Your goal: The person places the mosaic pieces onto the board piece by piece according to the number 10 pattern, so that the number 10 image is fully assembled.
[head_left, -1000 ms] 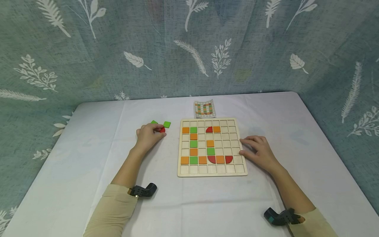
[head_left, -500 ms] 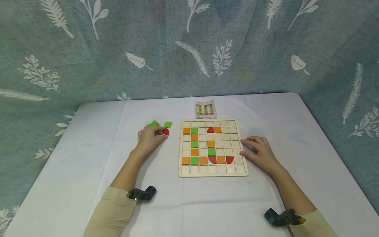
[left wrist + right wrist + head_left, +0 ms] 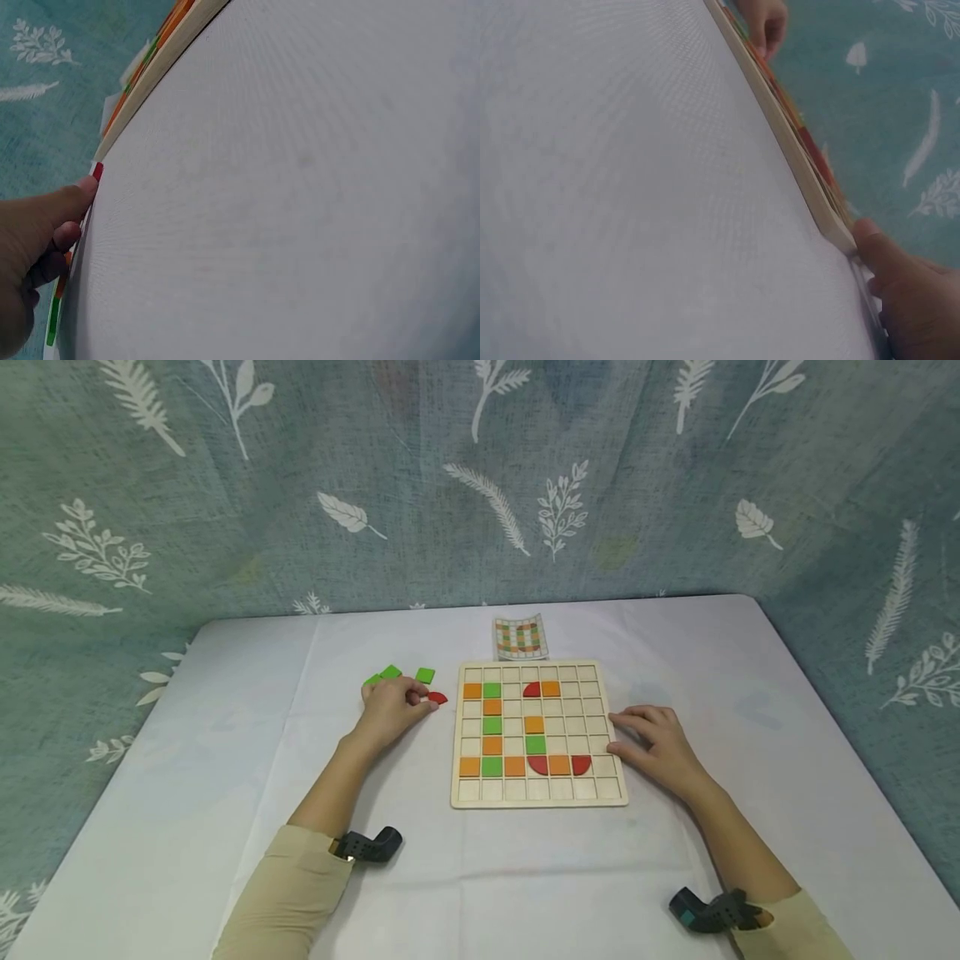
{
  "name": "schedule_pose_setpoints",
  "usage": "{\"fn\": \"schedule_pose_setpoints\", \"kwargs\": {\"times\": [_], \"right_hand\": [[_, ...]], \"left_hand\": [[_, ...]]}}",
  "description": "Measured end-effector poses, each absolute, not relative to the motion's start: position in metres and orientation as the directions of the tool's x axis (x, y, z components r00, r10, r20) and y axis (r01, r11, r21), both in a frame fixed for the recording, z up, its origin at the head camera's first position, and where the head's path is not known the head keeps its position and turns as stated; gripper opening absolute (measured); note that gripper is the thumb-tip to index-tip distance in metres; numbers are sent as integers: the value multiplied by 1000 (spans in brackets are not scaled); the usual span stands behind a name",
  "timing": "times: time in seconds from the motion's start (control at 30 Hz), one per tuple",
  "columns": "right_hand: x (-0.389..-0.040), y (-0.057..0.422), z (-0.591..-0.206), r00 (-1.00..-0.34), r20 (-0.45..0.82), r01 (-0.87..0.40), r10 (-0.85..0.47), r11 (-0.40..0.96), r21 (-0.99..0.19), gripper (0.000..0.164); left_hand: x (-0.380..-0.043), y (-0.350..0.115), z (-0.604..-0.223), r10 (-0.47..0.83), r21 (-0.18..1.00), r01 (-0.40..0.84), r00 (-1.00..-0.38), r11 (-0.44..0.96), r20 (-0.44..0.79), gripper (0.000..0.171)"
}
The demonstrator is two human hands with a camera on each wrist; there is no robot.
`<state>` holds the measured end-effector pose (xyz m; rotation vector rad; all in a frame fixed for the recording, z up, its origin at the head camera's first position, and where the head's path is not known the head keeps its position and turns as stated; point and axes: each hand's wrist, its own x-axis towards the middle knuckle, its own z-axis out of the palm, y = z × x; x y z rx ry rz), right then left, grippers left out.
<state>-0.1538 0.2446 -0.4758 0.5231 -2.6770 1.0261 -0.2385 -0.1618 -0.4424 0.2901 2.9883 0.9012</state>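
Between thumb and fingertips, my left hand [image 3: 390, 706] pinches a red quarter-circle tile [image 3: 438, 697], just left of the wooden grid board [image 3: 480, 789]. In the left wrist view the tile's red edge [image 3: 97, 172] shows at the thumb tip. Several orange, green and red tiles lie in the board's cells, among them a red piece [image 3: 581, 765] in the lower right. My right hand [image 3: 660, 745] rests at the board's right edge, thumb and a finger spread and touching it. The right wrist view shows that thumb against the board's corner [image 3: 840, 236].
Loose green tiles lie beyond my left hand, one green tile [image 3: 425, 676] apart from the others. A printed pattern card [image 3: 521, 637] with coloured squares sits behind the board. A white cloth [image 3: 540, 885] covers the table, and a leaf-patterned curtain [image 3: 420, 485] hangs behind.
My left hand has moved right, bringing the red quarter-circle tile away from the loose tiles and closer to the board. The right hand has stayed at the board's edge.
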Motion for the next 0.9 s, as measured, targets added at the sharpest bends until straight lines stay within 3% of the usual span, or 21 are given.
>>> {"fn": "schedule_pose_setpoints", "kwargs": {"times": [0.33, 0.9], "right_hand": [[-154, 245, -475, -908, 337, -412, -250, 688, -597, 46], [-154, 244, -476, -911, 329, -404, -248, 696, -594, 46]], "left_hand": [[-238, -155, -443, 212, 441, 231, -973, 867, 92, 29], [-240, -129, -432, 265, 473, 326, -945, 819, 193, 34]]}}
